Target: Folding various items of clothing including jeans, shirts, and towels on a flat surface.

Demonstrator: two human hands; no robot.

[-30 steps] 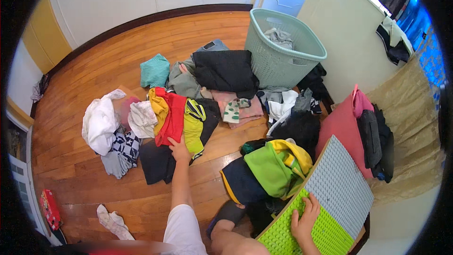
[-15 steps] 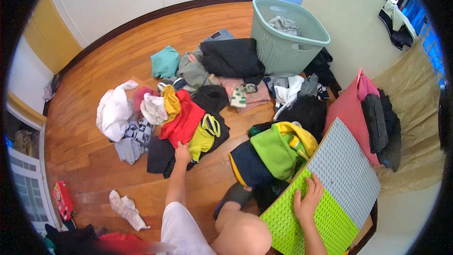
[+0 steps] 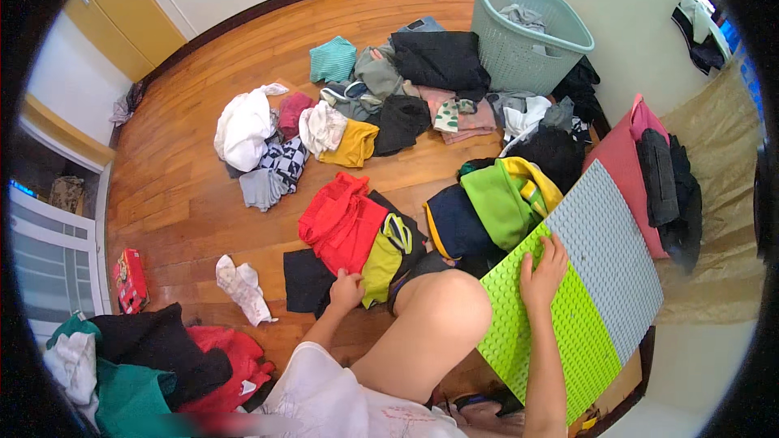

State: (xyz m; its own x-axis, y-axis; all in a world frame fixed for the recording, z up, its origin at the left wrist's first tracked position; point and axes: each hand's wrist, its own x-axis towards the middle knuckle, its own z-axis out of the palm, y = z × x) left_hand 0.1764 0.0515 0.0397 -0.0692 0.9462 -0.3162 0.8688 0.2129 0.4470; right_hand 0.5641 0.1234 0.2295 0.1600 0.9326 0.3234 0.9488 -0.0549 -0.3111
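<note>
Low in the middle, my left hand [image 3: 346,290] is closed on the lower edge of a red garment [image 3: 342,223]. Against that lie a yellow-green garment [image 3: 380,272] with a striped band and a black cloth [image 3: 307,282], the latter partly covered. My right hand [image 3: 544,276] lies with fingers apart on a studded building-block board, on its lime-green half [image 3: 519,308] close to the upper left edge; the other half is grey [image 3: 613,235]. Between the board and the red garment rests a bright green and yellow garment [image 3: 503,203] over a navy one [image 3: 458,223].
Farther off sit a white cloth [image 3: 243,131], a mustard garment [image 3: 349,143], folded black clothes [image 3: 441,59] and a pale green laundry basket [image 3: 531,49]. Lower left are a patterned sock [image 3: 243,288], a red box [image 3: 130,280] and a heap of clothes [image 3: 154,357]. My bent knee [image 3: 450,304] stands between my hands.
My left hand has drawn the red garment toward me, with the yellow-green and black ones, away from the white and mustard pieces. The view has shifted; my right hand stays on the board.
</note>
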